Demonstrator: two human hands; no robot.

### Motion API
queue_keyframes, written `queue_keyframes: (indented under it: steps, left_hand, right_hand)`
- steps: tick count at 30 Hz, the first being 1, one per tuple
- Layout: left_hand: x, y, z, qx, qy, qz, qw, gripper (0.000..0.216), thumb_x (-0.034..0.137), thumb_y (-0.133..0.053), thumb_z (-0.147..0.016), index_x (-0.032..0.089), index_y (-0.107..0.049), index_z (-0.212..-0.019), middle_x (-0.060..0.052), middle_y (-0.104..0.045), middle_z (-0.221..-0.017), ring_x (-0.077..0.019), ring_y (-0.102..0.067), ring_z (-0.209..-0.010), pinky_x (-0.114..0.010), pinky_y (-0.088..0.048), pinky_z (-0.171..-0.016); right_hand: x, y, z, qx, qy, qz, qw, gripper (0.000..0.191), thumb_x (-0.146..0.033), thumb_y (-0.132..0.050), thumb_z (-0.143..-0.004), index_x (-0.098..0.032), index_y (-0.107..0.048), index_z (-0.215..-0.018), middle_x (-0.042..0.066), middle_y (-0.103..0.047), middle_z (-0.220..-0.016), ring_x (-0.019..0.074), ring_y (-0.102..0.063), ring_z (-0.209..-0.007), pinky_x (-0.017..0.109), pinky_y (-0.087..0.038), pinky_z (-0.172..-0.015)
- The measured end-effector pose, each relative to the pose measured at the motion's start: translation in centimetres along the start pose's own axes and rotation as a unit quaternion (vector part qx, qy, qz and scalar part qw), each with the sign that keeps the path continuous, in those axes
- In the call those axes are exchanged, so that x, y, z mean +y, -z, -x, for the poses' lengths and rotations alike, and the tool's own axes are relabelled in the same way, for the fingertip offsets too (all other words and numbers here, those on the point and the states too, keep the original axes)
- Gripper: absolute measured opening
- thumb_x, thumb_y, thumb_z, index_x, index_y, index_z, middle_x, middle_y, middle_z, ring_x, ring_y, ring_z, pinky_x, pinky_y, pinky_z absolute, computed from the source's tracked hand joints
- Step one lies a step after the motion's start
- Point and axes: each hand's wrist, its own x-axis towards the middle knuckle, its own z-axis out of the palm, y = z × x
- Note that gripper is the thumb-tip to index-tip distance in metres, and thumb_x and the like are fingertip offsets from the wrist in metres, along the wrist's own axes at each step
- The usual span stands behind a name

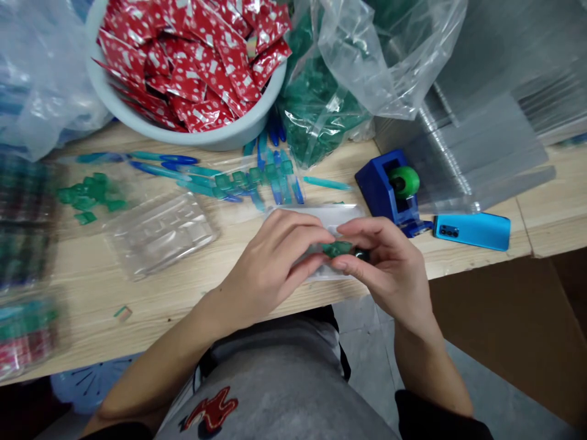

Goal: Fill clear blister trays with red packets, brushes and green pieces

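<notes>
Between the fingertips of both hands is a small translucent green plastic piece (337, 249). My left hand (270, 260) is closed, thumb and fingers pinching its left end. My right hand (389, 263) pinches at the other end, with a small dark shiny round thing (361, 253) by its fingers, partly hidden. Under both hands lies a clear-white plastic tray (316, 212), mostly covered by them. Behind it are several similar green pieces (254, 177) and blue and teal pens (202, 183) lying in a loose group.
A pale blue basin (215, 139) full of red packets (202, 67) stands behind. To its right is a bag of green pieces (316, 116). A blue tape dispenser (378, 183) and a blue phone (472, 231) sit rightward. An empty clear blister tray (160, 235) and stacked packs (27, 330) are left.
</notes>
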Motion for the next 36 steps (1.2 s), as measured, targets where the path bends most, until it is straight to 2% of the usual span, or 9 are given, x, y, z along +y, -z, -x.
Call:
queue_keyframes:
  steps: [4,7,13,15,20,24,29,32,36]
  left_hand:
    - [0.4,-0.1,0.3,0.015,-0.010,-0.014,1.000,0.013,0.012,-0.055,-0.094,0.018,-0.054,-0.106,-0.006,-0.068,-0.101,-0.0161,-0.060,-0.093,-0.031,-0.048,-0.083]
    - [0.6,0.0,0.4,0.000,0.014,0.036,0.999,0.009,0.014,-0.057,-0.094,0.018,-0.053,-0.100,-0.005,-0.066,-0.098,-0.0148,-0.059,-0.091,-0.029,-0.048,-0.082]
    - [0.6,1.2,0.8,-0.148,0.087,0.225,0.959,0.004,0.016,-0.056,-0.095,0.020,-0.054,-0.094,-0.001,-0.061,-0.097,-0.0113,-0.058,-0.094,-0.024,-0.046,-0.085]
    - [0.7,1.4,1.0,-0.166,0.102,0.243,0.950,0.006,0.014,-0.054,-0.094,0.020,-0.053,-0.092,0.000,-0.060,-0.095,-0.0111,-0.058,-0.093,-0.024,-0.046,-0.084]
    - [1.2,0.6,1.6,-0.107,0.136,0.214,0.961,0.012,0.009,-0.052,-0.089,0.021,-0.050,-0.089,0.000,-0.059,-0.090,-0.0124,-0.057,-0.086,-0.027,-0.047,-0.079]
    - [1.5,-0.1,1.7,-0.049,0.142,0.257,0.955,0.015,0.007,-0.051,-0.087,0.022,-0.049,-0.087,-0.001,-0.060,-0.087,-0.0133,-0.058,-0.083,-0.028,-0.049,-0.073]
    - [1.8,0.0,1.4,-0.006,0.177,0.263,0.948,0.015,0.007,-0.050,-0.086,0.023,-0.050,-0.085,-0.001,-0.061,-0.085,-0.0123,-0.060,-0.078,-0.026,-0.051,-0.067]
    - [1.8,0.1,1.4,-0.006,0.230,0.260,0.938,0.013,0.010,-0.050,-0.087,0.023,-0.050,-0.085,0.000,-0.064,-0.082,-0.0114,-0.062,-0.072,-0.023,-0.049,-0.058]
    - [1.7,0.0,1.3,-0.013,0.227,0.259,0.939,0.012,0.011,-0.051,-0.087,0.023,-0.050,-0.086,0.002,-0.064,-0.081,-0.0104,-0.061,-0.070,-0.020,-0.047,-0.054]
  right_hand:
    - [0.4,0.5,0.6,-0.033,0.075,0.090,0.993,0.031,-0.028,-0.073,-0.083,-0.027,-0.065,-0.112,-0.002,-0.071,-0.089,0.0091,-0.066,-0.073,0.018,-0.054,-0.065]
    - [0.6,0.9,1.0,-0.073,0.100,0.130,0.984,0.036,-0.019,-0.069,-0.086,-0.027,-0.062,-0.120,0.000,-0.072,-0.097,0.0087,-0.067,-0.076,0.017,-0.054,-0.065]
    - [0.3,1.3,1.8,-0.124,0.130,0.138,0.974,0.013,-0.016,-0.066,-0.087,-0.022,-0.064,-0.098,-0.002,-0.071,-0.083,0.0076,-0.066,-0.070,0.015,-0.051,-0.061]
    - [0.3,1.2,2.1,-0.138,0.143,0.129,0.972,0.010,-0.017,-0.064,-0.088,-0.021,-0.062,-0.097,-0.002,-0.068,-0.081,0.0071,-0.062,-0.066,0.016,-0.049,-0.058]
    - [0.7,0.6,2.5,-0.139,0.100,0.086,0.981,0.021,-0.015,-0.063,-0.087,-0.025,-0.058,-0.105,-0.002,-0.066,-0.087,0.0067,-0.059,-0.069,0.017,-0.049,-0.061]
    - [0.7,0.0,2.2,-0.140,-0.009,-0.008,0.990,0.015,-0.017,-0.066,-0.084,-0.021,-0.054,-0.092,-0.004,-0.057,-0.072,0.0068,-0.054,-0.062,0.016,-0.046,-0.056]
    - [0.4,-0.3,1.5,-0.121,-0.020,-0.056,0.991,0.016,-0.013,-0.065,-0.081,-0.020,-0.051,-0.078,-0.006,-0.049,-0.066,0.0049,-0.046,-0.058,0.015,-0.040,-0.052]
    - [0.4,0.0,1.4,-0.084,-0.002,-0.057,0.995,0.006,-0.017,-0.063,-0.086,-0.020,-0.058,-0.089,-0.002,-0.058,-0.078,0.0068,-0.052,-0.065,0.018,-0.044,-0.057]
    - [0.5,0.5,1.3,-0.099,-0.005,-0.048,0.994,0.020,-0.023,-0.060,-0.092,-0.023,-0.064,-0.111,0.002,-0.065,-0.099,0.0078,-0.057,-0.072,0.021,-0.047,-0.061]
